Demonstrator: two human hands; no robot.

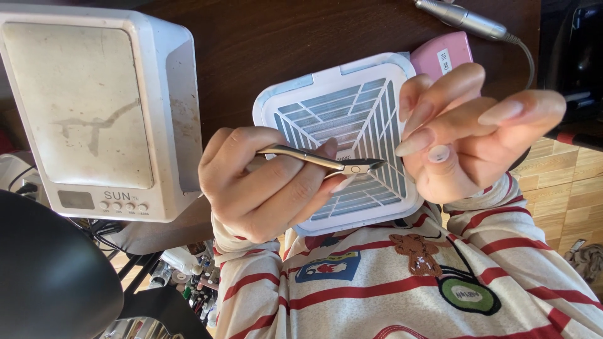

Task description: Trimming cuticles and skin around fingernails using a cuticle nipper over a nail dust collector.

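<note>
Left hand (264, 185) is closed around the handles of a slim metal cuticle nipper (320, 161), fingers wrapped tight so the pointed tip aims across at the other hand. The nipper sits level above the white square dust collector with a slatted grille (352, 125), which lies near the middle of the dark brown wooden table (264, 37), likely so trimmings drop onto the grille. Right hand (468, 129) holds nothing: fingers curled inward and held together, long pale nails turned up toward the nipper tip, just beside it but not clearly touching. A white boxy nail lamp (94, 107) stands at the table's left edge. A pink case (443, 56) and a grey drill handpiece (461, 19) lie toward the far edge. Striped red-and-white sleeves (502, 220) cover both wrists.
</note>
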